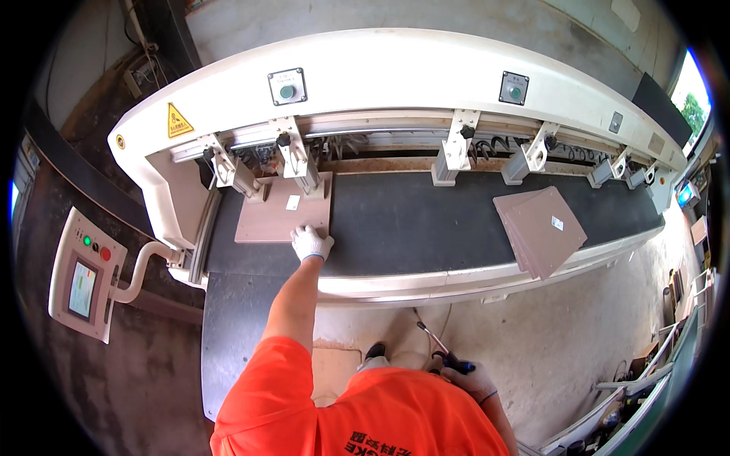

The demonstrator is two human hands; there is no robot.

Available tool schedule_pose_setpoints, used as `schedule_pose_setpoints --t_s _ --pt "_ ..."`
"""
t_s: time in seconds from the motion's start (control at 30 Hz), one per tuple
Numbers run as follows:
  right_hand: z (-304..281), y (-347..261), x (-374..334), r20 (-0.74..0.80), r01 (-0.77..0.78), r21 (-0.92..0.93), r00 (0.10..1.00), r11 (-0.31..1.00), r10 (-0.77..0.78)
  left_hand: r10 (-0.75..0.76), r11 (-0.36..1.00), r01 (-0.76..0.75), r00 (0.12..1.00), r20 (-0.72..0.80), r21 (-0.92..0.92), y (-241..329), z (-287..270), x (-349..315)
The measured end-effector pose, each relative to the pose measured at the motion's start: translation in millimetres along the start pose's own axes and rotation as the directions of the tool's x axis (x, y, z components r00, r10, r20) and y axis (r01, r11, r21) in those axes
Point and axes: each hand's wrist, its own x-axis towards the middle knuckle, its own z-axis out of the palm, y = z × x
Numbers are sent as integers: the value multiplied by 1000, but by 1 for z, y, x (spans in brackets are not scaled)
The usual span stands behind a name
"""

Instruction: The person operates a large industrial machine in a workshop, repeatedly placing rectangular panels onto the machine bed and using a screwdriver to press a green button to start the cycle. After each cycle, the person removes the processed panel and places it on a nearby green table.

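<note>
My left hand (310, 244) in a white knit glove rests on the front right corner of a flat brown-pink panel (262, 220), its fingers lying on the surface. The panel, with a small white label (293, 203) on top, lies on the dark worktable of a long white machine. Two clamp feet (308, 182) stand on its back part. Low by my body, my gloved right hand (477, 382) is closed on the blue-and-black handle of an air blow gun (449, 357). The gun's thin metal tube points away from me; part of the handle is hidden.
Several similar panels (541, 228) lie fanned in a stack on the right, jutting over the table's front edge. More clamps (525, 163) hang along the machine's beam (395, 76). A control panel (87, 273) stands at left; racks (646, 387) occupy the lower right.
</note>
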Motion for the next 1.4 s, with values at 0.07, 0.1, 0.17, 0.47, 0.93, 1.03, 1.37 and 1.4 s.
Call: schedule_pose_setpoints --t_s 0.07,0.1,0.17,0.47,0.93,1.03,1.37,1.4 --pt "2 1 3 13 -15 40 1000 999 15 9 1000 -9 1000 12 -11 -1 -1 -1" --pt "4 -2 4 20 -14 30 1000 999 14 11 1000 -10 1000 18 -15 -3 -1 -2" --pt "7 -10 5 37 -16 11 999 1000 15 75 997 -75 995 -71 4 -11 -1 -12" --pt "23 -2 43 25 12 -168 1000 986 -8 627 774 -622 779 16 -119 -147 -79 -101" --pt "93 -135 73 75 350 -523 927 777 -368 516 833 -527 850 109 171 -171 -60 -32" --pt "109 -193 83 28 472 -503 846 724 -532 517 830 -528 849 109 180 -178 -58 -6" --pt "199 -389 93 34 584 -766 455 270 -890 494 840 -511 859 131 184 -184 -63 1" --pt "207 -406 95 46 578 -780 432 238 -901 490 841 -509 860 141 184 -182 -64 2"
